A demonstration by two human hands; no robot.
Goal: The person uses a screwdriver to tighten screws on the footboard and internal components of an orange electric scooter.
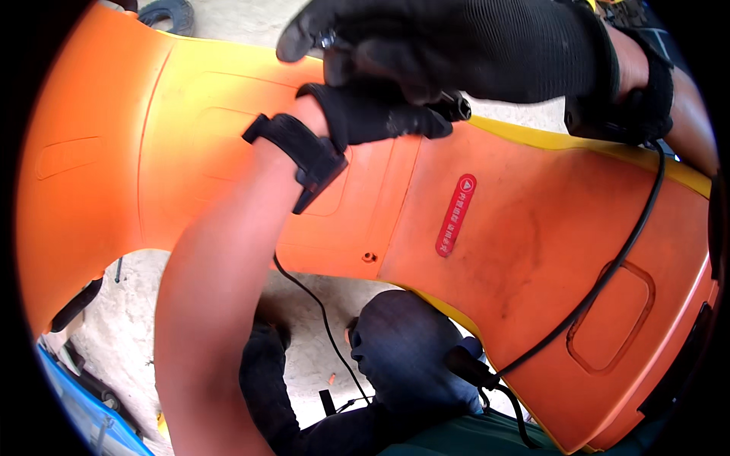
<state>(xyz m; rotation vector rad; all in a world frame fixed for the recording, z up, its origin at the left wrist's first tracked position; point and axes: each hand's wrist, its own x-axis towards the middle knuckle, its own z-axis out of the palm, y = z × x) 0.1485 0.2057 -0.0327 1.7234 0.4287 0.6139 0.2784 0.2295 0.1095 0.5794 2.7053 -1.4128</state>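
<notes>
the gloved right hand (433,49) overlapped the gloved left hand (384,115) at the far edge of the orange body panel (525,205). a shiny metal part (327,39) showed among the right fingers; a dark tubular piece (458,106) sat just beside the left fingertips. whether either hand's fingers gripped could not be told.

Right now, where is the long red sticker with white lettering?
In the head view, the long red sticker is right of centre on the smooth orange body panel, below and right of the black-gloved left hand.
</notes>
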